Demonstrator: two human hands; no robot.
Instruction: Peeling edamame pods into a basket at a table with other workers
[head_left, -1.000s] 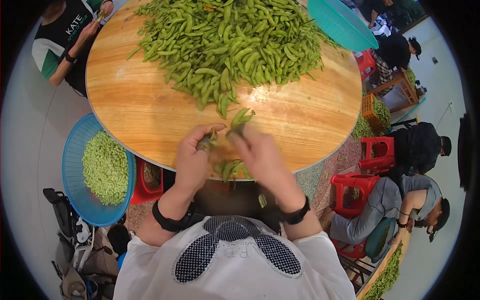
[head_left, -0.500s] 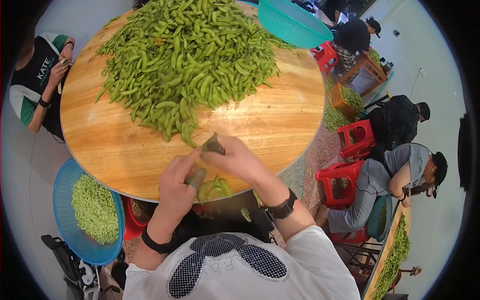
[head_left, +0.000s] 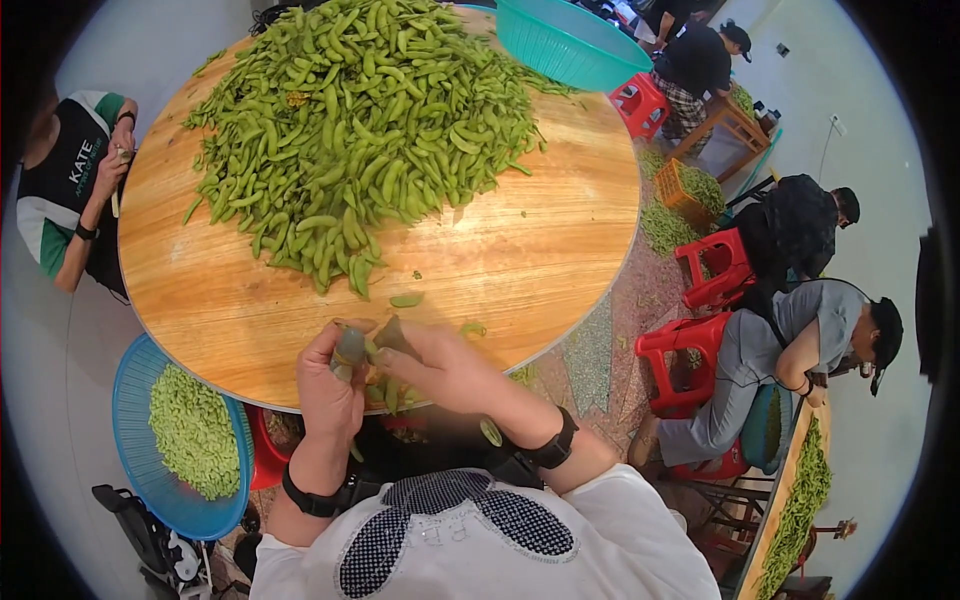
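One camera sits on the person's head and looks straight down, close over the round wooden table [head_left: 540, 250] and the two hands, with the edges bent like a bubble.

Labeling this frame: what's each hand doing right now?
Left hand: closed on a green pod.
Right hand: closed on the same pod's other end, over the round wooden table.

Produce-sorting workshop: round wooden table [head_left: 520, 250] heaped with green pods [head_left: 360, 130], baskets [head_left: 135, 440], seated workers [head_left: 790, 350].
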